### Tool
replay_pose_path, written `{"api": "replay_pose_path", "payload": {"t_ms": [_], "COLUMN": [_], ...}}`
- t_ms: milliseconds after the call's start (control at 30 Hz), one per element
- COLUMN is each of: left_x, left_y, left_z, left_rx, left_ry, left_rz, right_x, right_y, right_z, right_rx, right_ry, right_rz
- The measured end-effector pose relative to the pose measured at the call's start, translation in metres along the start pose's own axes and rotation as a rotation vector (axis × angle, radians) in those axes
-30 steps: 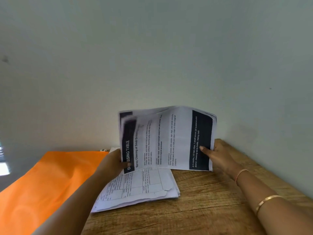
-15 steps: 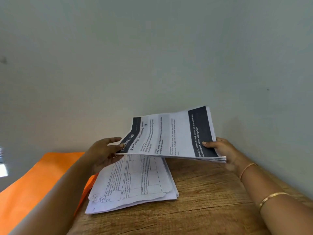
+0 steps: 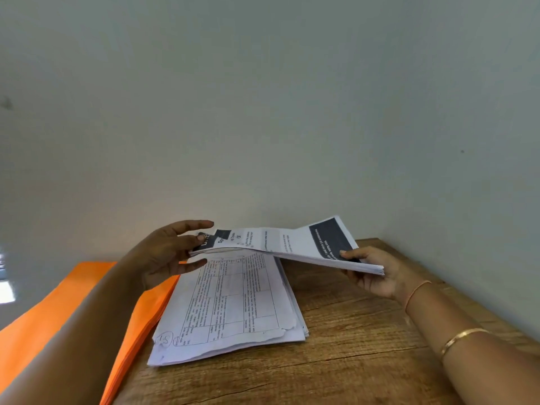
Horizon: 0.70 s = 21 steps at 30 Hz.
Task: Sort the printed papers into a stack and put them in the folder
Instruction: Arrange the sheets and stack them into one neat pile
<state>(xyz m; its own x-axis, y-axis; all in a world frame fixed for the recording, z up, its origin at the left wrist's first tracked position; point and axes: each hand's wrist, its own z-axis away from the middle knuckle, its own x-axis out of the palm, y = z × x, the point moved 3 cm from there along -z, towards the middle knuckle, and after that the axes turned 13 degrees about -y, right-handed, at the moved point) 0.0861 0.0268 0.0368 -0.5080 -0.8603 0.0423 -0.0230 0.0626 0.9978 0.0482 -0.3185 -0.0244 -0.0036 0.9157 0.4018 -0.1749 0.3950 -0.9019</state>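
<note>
Pale wall [image 3: 263, 97] fills the upper two thirds of the frame. The wooden table [image 3: 350, 361] occupies the lower right, cut off at the bottom edge. The orange folder [image 3: 58, 317] lies at lower left, running out of frame and partly hidden by the left forearm. The lying stack [image 3: 233, 311] of printed papers rests at lower centre, its left edge overlapping the folder; its ruled table and a circled pen mark are visible, but the print is too small to read. The held sheaf [image 3: 292, 241] hangs nearly flat above the far end of that stack, its text blurred and its heading covered at the left end. The left hand [image 3: 166, 255] is spread, fingers nearly straight, one fingertip touching the sheaf's left end and the thumb free below. The right hand [image 3: 377, 276] pinches the right end, thumb on the dark band, fingers underneath and mostly hidden. A gold bangle [image 3: 461, 339] circles the right forearm. One second earlier the sheaf stood upright; half a second earlier it was tilted and higher.
</note>
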Motion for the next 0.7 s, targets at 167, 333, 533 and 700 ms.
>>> {"api": "replay_pose_path", "payload": {"t_ms": [167, 333, 533, 700], "left_x": [-0.009, -0.008, 0.001, 0.016], "left_y": [-0.008, -0.014, -0.028, -0.043], "left_z": [0.001, -0.002, -0.008, -0.016], "left_rx": [-0.146, -0.151, -0.216, -0.276], "left_ry": [0.115, 0.181, 0.179, 0.18], "left_rz": [-0.198, -0.149, -0.142, -0.168], "right_x": [-0.008, -0.026, -0.049, -0.072], "right_y": [-0.002, -0.016, -0.025, -0.027], "right_z": [-0.004, 0.003, 0.006, 0.012], "right_rx": [-0.051, -0.253, -0.348, -0.399], "right_ry": [0.29, 0.514, 0.612, 0.805], "right_rz": [0.393, 0.614, 0.445, 0.647]}}
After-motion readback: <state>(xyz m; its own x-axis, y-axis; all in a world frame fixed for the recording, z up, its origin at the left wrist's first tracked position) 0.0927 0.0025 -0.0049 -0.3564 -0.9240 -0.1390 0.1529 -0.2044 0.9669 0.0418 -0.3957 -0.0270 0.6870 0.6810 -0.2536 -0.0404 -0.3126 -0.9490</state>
